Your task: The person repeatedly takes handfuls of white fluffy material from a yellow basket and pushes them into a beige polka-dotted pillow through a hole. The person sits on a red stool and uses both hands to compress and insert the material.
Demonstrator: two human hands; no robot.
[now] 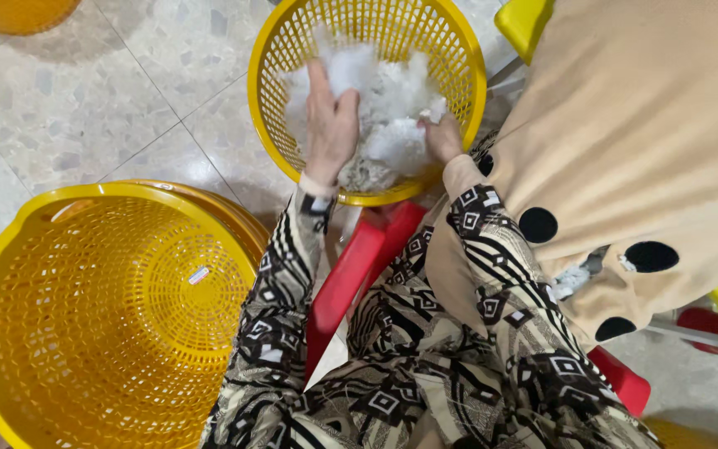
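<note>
Left hand [330, 125] and right hand [440, 137] each with grip closed on white stuffing [392, 100], inside yellow mesh basket [272, 125], beige spotted fabric [625, 141] beside

The floor [85, 108] is pale speckled terrazzo tile crossed by thin dark joint lines. A large yellow perforated plastic basket [101, 316] stands on it at the lower left, seemingly nested in a second one whose rim shows just behind. Further up sits a smaller yellow mesh basket [272, 100], filled with white stuffing. The edge of another orange-yellow tub [14, 12] shows at the top left corner. A red plastic stool [359, 266] stands between the baskets.
</note>
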